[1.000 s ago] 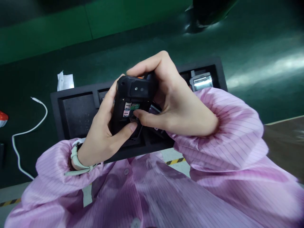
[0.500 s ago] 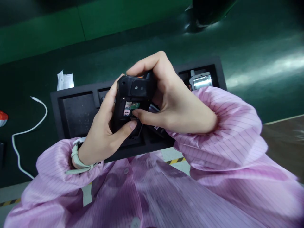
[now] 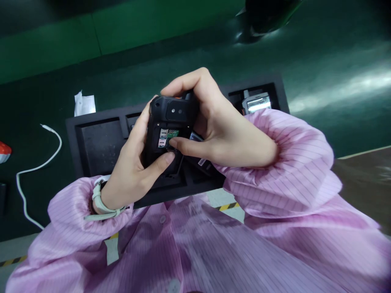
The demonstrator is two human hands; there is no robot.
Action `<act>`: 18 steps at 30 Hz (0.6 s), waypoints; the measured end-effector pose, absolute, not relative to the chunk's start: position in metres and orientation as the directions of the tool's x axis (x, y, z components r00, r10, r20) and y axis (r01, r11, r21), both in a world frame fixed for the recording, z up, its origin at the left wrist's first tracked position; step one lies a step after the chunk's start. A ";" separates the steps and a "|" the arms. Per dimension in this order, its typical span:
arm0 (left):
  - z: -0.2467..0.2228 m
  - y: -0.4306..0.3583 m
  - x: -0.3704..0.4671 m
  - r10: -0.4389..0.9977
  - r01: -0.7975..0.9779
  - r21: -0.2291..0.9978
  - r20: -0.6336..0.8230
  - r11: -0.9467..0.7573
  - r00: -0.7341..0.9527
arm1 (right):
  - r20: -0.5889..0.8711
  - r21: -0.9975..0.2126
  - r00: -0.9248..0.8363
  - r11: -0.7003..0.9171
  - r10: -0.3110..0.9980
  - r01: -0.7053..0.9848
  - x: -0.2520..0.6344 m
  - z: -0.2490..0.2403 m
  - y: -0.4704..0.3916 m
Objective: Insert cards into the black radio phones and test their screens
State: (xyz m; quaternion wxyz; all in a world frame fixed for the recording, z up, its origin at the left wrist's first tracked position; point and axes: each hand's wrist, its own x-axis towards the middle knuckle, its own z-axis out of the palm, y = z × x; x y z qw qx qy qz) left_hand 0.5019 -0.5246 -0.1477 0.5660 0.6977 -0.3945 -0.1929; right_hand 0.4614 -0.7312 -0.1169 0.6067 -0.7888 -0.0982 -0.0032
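Note:
Between both hands is a black two-way radio (image 3: 175,109), its back turned up and its battery bay uncovered. Metal card slots (image 3: 163,137) and a bit of green circuit board (image 3: 173,133) show inside the bay. My left hand (image 3: 131,167) wraps the radio's left side, thumb across the lower part of the bay. From the right, my right hand (image 3: 214,122) grips the top and side, with its thumb tip pressed into the bay beside the card slots. Whatever lies under that thumb is hidden.
Below the hands lies a black compartment tray (image 3: 97,140). A second radio with a bright screen (image 3: 258,102) sits in its right end. Left of it are a white cable (image 3: 39,166), a small white packet (image 3: 84,105) and a red-and-white object (image 3: 4,152).
Both hands and the radio have shifted very slightly to the left in view. The grip and the right thumb's place in the bay look the same.

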 end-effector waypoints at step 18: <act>-0.148 -0.526 0.501 -0.740 -0.280 0.960 0.195 0.010 0.644 | 0.096 -0.979 0.974 -0.156 0.206 0.130 0.460 -0.111 -0.734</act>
